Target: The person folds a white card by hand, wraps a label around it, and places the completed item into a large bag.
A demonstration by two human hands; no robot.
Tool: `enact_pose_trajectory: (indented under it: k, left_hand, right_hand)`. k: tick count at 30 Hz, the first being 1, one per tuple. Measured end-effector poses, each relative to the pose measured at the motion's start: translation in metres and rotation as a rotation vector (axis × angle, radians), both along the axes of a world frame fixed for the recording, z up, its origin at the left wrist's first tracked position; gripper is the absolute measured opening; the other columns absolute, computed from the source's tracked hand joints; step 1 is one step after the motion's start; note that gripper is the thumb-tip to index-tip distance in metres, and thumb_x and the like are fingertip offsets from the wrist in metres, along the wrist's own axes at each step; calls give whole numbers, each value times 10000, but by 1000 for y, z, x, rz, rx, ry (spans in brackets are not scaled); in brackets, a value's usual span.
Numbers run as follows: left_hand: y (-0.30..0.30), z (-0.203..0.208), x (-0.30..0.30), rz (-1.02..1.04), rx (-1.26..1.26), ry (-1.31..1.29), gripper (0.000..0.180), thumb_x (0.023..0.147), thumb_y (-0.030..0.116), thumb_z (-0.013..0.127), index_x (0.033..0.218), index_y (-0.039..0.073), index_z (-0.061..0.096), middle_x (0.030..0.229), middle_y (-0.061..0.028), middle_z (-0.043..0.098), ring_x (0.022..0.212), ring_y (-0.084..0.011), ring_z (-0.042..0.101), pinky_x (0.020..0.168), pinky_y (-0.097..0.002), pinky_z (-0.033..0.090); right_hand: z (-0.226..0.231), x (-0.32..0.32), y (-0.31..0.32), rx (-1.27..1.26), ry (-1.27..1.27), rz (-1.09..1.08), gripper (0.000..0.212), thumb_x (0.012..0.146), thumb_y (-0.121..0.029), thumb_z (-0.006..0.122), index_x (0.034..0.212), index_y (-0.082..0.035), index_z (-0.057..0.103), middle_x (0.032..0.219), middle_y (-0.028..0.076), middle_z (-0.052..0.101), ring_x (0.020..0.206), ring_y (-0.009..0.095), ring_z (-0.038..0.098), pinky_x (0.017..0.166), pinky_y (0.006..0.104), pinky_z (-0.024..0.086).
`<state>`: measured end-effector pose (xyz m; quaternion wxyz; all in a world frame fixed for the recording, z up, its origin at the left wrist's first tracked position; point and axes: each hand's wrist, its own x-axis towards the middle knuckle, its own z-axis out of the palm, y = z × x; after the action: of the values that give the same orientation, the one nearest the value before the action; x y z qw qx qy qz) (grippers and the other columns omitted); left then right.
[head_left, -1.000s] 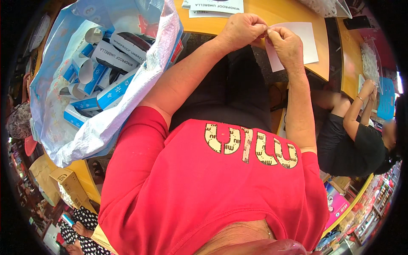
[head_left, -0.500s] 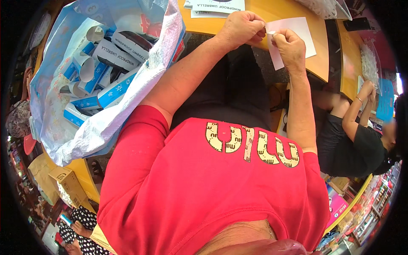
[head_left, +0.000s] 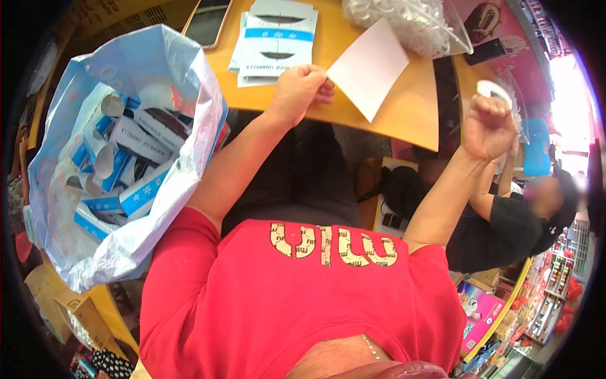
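My left hand (head_left: 302,96) is closed on the corner of a white paper sheet (head_left: 371,71), held at the table's front edge with its blank side up. Away to the right, my right hand (head_left: 489,128) is raised with its fingers curled, and a curled white strip (head_left: 494,90) shows at its fingertips. Just beyond my left hand lies a stack of printed sheets (head_left: 279,39) with a blue band and dark umbrella pictures. A big pale woven bag (head_left: 208,129) to my left holds several rolled printed sleeves (head_left: 144,142) in blue, white and black.
At the table's far right sits a clear bag (head_left: 420,28) full of white curled strips. A phone (head_left: 208,22) lies at the far left of the wooden table (head_left: 404,123). Another person in black (head_left: 505,234) works close by on the right. A cardboard box (head_left: 88,316) stands at lower left.
My right hand has left the sheet and swung right with a curled white strip. My left hand keeps the sheet's corner. The view has shifted, showing more of the table.
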<state>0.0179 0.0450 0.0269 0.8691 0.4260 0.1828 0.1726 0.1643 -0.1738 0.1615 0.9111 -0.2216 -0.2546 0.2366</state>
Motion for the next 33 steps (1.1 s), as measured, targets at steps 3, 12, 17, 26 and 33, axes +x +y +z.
enact_pose_trajectory:
  k: [3,12,17,26,33]
  left_hand:
    - [-2,-1,-5,-49,45,30,122,757,79,464,774,-38,492,707,-106,551,593,-175,565,559,-273,497]
    - [-5,3,-7,-73,75,55,118,769,97,480,798,-16,499,724,-78,543,627,-137,552,557,-262,504]
    - [-3,-2,3,-82,86,51,115,779,103,475,786,-10,496,726,-79,545,638,-153,555,575,-278,503]
    - [-2,2,-3,-14,-15,15,113,788,90,476,802,-18,506,738,-113,554,646,-181,561,569,-309,518]
    - [-34,6,-44,-343,-269,25,318,833,252,432,952,-42,461,866,-150,544,790,-253,562,649,-385,504]
  right_hand:
    - [32,43,35,-109,-165,20,114,681,-49,538,622,-44,441,597,9,398,584,126,397,631,293,332]
    - [-27,138,112,-1320,-810,-740,178,729,-128,496,754,17,594,624,45,571,562,93,536,502,215,418]
    - [-39,76,76,-914,-473,-576,298,765,-45,470,1042,58,436,760,54,555,626,77,505,585,188,420]
    - [-128,-68,3,-1353,-1345,-588,614,662,-47,581,1227,-99,345,1291,166,262,1197,294,260,972,349,232]
    - [-116,-73,-3,-913,-1199,-546,242,650,80,564,861,-30,606,942,105,580,1002,260,494,853,317,383]
